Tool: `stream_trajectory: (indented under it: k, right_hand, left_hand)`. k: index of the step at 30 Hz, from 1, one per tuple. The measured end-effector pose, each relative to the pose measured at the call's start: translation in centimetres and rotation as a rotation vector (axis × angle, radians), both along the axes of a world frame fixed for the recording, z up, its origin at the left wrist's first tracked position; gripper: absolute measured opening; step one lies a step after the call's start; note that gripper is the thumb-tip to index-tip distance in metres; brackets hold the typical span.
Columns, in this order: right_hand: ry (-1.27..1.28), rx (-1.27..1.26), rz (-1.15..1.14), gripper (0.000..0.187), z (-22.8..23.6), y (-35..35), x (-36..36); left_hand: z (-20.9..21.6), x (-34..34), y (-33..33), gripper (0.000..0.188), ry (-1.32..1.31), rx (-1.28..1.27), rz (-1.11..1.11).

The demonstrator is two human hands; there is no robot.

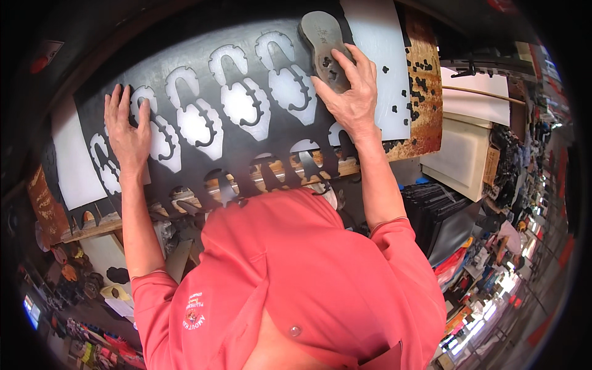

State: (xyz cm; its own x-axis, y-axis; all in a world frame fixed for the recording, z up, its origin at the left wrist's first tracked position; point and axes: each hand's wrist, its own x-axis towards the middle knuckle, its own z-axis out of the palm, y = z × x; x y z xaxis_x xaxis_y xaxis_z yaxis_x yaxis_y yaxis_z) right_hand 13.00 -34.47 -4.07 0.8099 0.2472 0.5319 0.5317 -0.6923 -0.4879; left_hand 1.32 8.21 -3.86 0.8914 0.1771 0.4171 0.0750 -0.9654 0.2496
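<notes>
A large black sheet (243, 155) lies over a white board (394, 74), which shows through rows of shoe-shaped cut-outs. At the sheet's upper right sits a grey, sole-shaped cutting die (320, 29) with small openings in its lower half. My right hand (354, 95) grips this die, thumb on its left edge and fingers over the top and right side. My left hand (131, 139) rests flat on the left part of the sheet, fingers spread, holding nothing. The sheet's near edge, cut into deep notches, hangs over the table edge towards my body.
Small black offcuts (414, 108) are scattered on the white board and the worn brown tabletop (425, 132) at the right. A thin wooden stick (484, 94) lies beyond. Below stand a cream-coloured box (453, 163) and a stack of black sheets (431, 213). Clutter covers the floor at both sides.
</notes>
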Motion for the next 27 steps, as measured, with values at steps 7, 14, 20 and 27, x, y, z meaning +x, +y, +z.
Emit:
stream_trajectory:
  k: [7, 14, 20, 27]
  right_hand:
    - [0.118, 0.095, 0.055, 0.065, 0.8, -1.5, -0.6]
    - [0.1, 0.124, 0.019, 0.065, 0.5, -1.4, -0.7]
    - [0.039, 0.383, -0.108, 0.038, 2.8, -1.3, -0.7]
    - [-0.372, 0.464, 0.161, 0.01, 11.4, 1.8, -1.5]
  left_hand:
    - [3.9, -1.4, -0.4, 0.043, 0.015, -0.444, 0.04]
    - [6.7, -10.7, -13.7, 0.007, 0.176, -0.638, -0.234]
    - [0.6, -10.6, -16.9, 0.027, -0.173, -0.215, -0.421]
    - [1.7, -10.7, -16.5, 0.021, -0.241, -0.248, -0.369]
